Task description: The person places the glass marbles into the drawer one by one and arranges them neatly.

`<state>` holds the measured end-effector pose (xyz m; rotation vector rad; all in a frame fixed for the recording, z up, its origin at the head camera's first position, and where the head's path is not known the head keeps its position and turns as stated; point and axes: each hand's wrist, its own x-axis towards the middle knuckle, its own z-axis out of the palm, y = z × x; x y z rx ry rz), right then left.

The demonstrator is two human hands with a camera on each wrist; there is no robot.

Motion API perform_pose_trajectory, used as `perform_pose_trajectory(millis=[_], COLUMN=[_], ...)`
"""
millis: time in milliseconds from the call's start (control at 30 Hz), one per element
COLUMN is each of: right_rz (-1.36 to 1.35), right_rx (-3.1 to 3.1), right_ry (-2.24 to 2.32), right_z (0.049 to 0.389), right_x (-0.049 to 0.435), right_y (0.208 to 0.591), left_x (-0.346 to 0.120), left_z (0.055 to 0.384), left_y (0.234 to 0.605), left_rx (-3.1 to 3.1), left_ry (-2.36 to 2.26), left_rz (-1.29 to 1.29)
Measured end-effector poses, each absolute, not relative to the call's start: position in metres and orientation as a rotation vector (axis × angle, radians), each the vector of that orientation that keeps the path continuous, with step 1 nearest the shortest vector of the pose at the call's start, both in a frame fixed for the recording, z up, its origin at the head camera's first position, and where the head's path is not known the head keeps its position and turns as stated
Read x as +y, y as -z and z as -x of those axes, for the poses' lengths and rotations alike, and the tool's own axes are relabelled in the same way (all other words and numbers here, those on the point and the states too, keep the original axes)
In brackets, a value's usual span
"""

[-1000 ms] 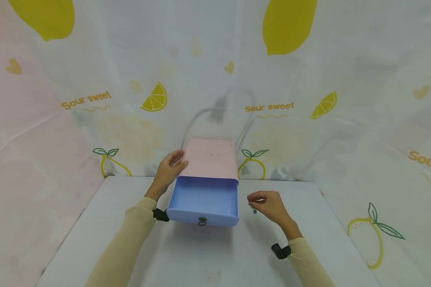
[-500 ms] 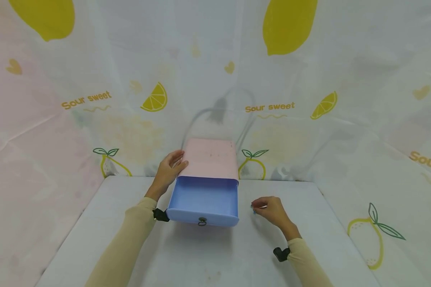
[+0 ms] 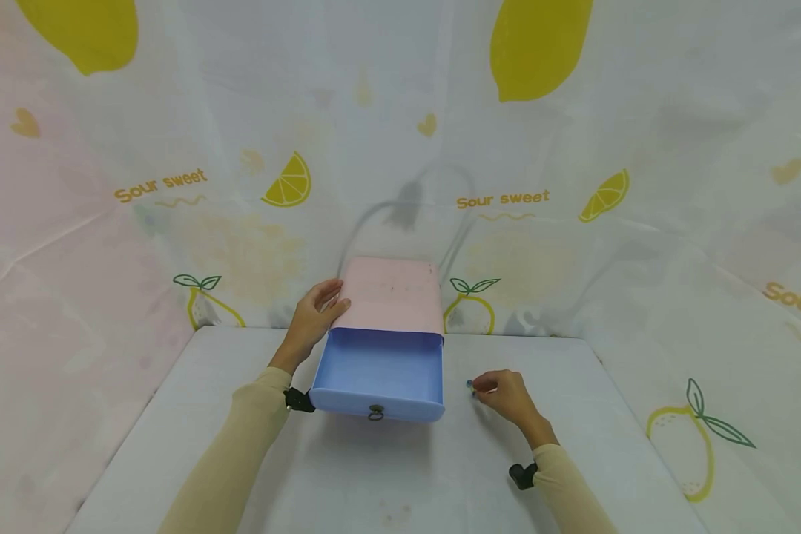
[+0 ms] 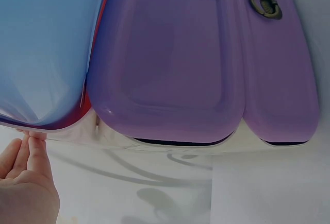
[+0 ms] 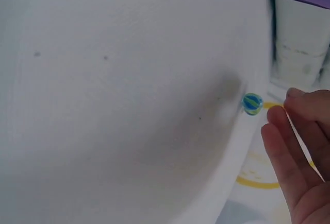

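Note:
A small drawer cabinet with a pink top [image 3: 390, 295] stands against the back wall. Its top blue drawer [image 3: 377, 404] is pulled out, and a ring handle [image 3: 375, 413] hangs on its front. My left hand [image 3: 310, 320] rests against the cabinet's left side, fingers fairly straight; the left wrist view shows fingertips at the side edge. Right of the drawer, my right hand [image 3: 505, 393] is low over the table. A blue and yellow-green glass marble [image 5: 252, 104] shows just ahead of my right fingertips, with a slight gap in the right wrist view.
Below the blue drawer are purple drawers [image 4: 175, 59], pushed in, with metal ring pulls [image 4: 265, 4]. The white table [image 3: 347, 489] meets a lemon-printed backdrop [image 3: 400, 148] behind and at the sides.
My right hand has moved a little right and toward me; blue now shows ahead of its fingertips rather than only beneath them. My left hand, cabinet and drawer have stayed put.

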<state>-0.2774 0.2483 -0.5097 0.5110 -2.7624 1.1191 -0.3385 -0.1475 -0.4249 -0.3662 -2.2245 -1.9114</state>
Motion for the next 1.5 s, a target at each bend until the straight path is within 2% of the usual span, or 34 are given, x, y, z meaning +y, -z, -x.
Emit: perform_pose_trajectory(millis=[600,1500], right_rz=[-0.386,-0.418], right_rx=[-2.832,-2.776], right_ry=[-1.105,-1.072], right_z=[0.280,0.296], right_x=[0.250,0.244], right_y=[0.522,0.530], left_x=[-0.146,-0.146], left_z=[0.337,0.338], left_y=[0.421,0.424], left_rx=[-2.225,-2.219], left_ry=[1.895,1.911], left_rz=[0.355,0.332])
